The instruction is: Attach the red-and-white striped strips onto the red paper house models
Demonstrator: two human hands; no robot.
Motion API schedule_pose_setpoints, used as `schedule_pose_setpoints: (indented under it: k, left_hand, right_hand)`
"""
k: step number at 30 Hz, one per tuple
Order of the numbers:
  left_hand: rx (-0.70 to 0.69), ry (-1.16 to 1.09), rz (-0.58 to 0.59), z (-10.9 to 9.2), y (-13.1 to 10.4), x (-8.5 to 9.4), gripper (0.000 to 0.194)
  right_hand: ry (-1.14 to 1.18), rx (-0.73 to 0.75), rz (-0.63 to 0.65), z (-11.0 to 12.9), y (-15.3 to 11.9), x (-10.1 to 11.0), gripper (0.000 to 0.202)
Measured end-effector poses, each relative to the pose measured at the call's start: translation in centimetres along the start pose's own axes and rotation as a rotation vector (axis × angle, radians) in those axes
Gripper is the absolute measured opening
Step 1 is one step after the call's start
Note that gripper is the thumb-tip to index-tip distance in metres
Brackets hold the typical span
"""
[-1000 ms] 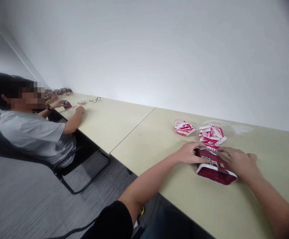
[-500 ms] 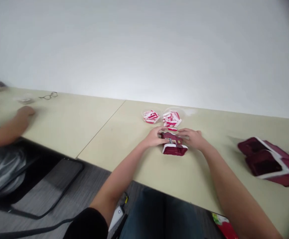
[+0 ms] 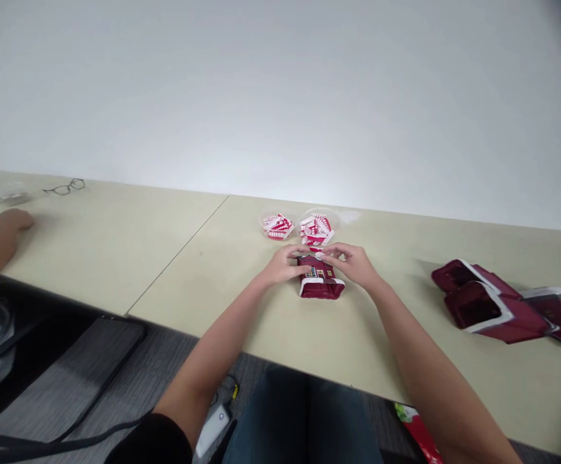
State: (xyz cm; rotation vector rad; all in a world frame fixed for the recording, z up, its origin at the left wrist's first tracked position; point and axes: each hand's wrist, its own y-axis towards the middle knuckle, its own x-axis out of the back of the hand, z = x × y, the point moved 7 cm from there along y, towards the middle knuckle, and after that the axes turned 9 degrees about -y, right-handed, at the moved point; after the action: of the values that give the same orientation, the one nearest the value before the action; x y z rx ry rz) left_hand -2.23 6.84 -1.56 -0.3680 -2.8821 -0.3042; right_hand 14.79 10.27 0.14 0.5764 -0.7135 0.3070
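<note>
A small dark-red paper box (image 3: 322, 287) printed like a house, with white trim, lies on the table before me, its open end facing me. My left hand (image 3: 281, 264) grips its left side, thumb on the printed face. Over the box's far end, my right hand (image 3: 353, 263) is closed in a pinch on a small white piece (image 3: 319, 256). Just beyond the fingers lies a small red piece (image 3: 315, 249). Behind my hands, two clear round bowls hold red-and-white striped pieces: a left heap (image 3: 278, 227) and a right heap (image 3: 316, 229).
More dark-red house boxes (image 3: 498, 309) lie at the right on the pale table (image 3: 406, 258). Eyeglasses (image 3: 65, 187) rest at the far left, near another person's arm (image 3: 0, 241). A chair (image 3: 77, 380) stands at the lower left. A wall (image 3: 280, 96) rises behind the table.
My view has shifted right. My right hand has moved from the box's right side to its far end, with a white piece now visible in its fingers. The left hand keeps its hold.
</note>
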Motion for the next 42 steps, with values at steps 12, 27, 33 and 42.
schedule_pose_setpoints:
  k: [12,27,33,42]
  left_hand:
    - [-0.061,0.057,-0.058,0.3,0.2,0.1,0.035]
    - [-0.09,-0.036,-0.02,1.1,0.6,-1.0,0.041]
    - [-0.083,-0.05,-0.027,1.5,0.9,-1.3,0.045]
    - [-0.03,-0.071,-0.097,1.2,0.9,-0.9,0.05]
  right_hand:
    - [0.005,0.103,0.063,1.3,-0.6,-0.5,0.029]
    - [0.269,0.052,0.322,1.2,-1.0,-1.7,0.035]
    - [0.147,0.171,0.201,2.6,-0.6,-1.6,0.028]
    - [-0.024,0.269,0.255,3.1,-0.6,-1.7,0.03]
